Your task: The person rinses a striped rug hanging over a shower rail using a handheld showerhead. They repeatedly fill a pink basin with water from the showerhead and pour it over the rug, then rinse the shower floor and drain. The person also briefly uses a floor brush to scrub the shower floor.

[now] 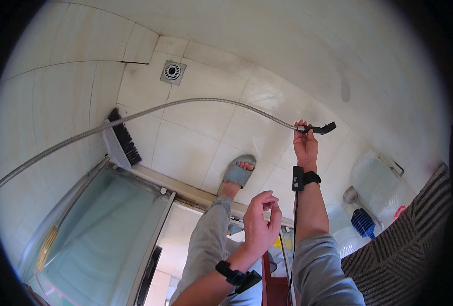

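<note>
My right hand (306,145) is closed around the handle of a black handheld shower head (316,130). The head end points right, towards the wall. From the handle's left end, a flexible metal shower hose (211,99) arcs over the tiled floor and leaves view at the left. My left hand (260,222) is nearer my body, above my leg and the door sill. Its fingers curl loosely, with a small gap to the thumb and nothing visible in them. Both wrists wear black strapped devices.
A grey broom (113,147) with black bristles stands by the left wall, below the hose. A floor drain (173,72) sits in the far corner. Frosted glass doors (108,229) are lower left. At right are a blue brush (362,223), clear plastic (375,183) and striped cloth (402,229).
</note>
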Tool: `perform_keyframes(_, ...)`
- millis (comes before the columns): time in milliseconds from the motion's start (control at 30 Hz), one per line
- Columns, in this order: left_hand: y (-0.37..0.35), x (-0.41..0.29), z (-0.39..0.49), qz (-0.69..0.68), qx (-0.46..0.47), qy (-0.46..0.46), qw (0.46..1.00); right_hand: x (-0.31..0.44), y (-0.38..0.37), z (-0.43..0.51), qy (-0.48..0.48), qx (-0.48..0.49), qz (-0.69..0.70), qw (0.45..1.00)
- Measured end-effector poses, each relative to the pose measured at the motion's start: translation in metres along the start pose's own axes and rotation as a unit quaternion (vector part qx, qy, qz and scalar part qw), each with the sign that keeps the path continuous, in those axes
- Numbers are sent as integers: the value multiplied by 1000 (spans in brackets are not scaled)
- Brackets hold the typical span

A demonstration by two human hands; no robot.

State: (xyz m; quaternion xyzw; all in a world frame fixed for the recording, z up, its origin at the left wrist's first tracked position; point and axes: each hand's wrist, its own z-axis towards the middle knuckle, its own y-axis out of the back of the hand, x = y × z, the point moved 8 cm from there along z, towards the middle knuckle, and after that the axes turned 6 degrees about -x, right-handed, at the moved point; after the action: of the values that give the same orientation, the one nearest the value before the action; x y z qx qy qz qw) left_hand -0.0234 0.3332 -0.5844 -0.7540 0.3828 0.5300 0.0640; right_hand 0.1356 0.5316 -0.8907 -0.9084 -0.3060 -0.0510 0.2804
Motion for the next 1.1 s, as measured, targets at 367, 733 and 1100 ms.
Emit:
perform_keyframes(367, 5, 1, 17, -17, -11, 16, 1000, -91, -32, 9, -84, 45, -54, 994)
perform_keyframes(733, 9, 2, 22, -36, -26, 32, 999, -137, -55, 4, -105, 46, -87, 990)
perform_keyframes(1100, 16, -3, 25, -48, -57, 15, 997, -163, -66, 5, -137, 52, -87, 985)
